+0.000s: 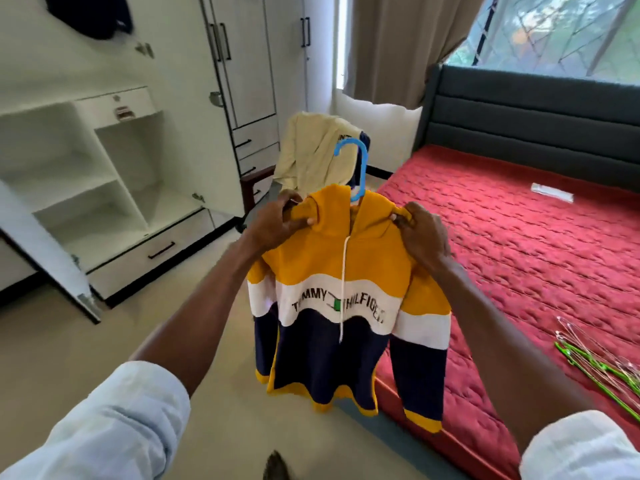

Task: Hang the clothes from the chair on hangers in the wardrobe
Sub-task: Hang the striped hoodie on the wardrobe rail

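Observation:
A yellow, white and navy hoodie [346, 271] hangs in front of me on a blue plastic hanger [356, 161], whose hook sticks up out of the neck. My left hand [277, 220] grips the hoodie's left shoulder. At the right shoulder my right hand [419, 233] pinches the fabric. Behind it stands the chair [254, 185] with a cream garment [315, 157] draped over its back. The white wardrobe [104, 188] stands open at the left, its shelves bare.
A bed with a red mattress [519, 254] fills the right side. Several wire and green hangers [602, 362] lie on it near the right edge. A dark garment [90, 15] hangs at the top left. The wardrobe's open door [45, 258] juts into the tan floor.

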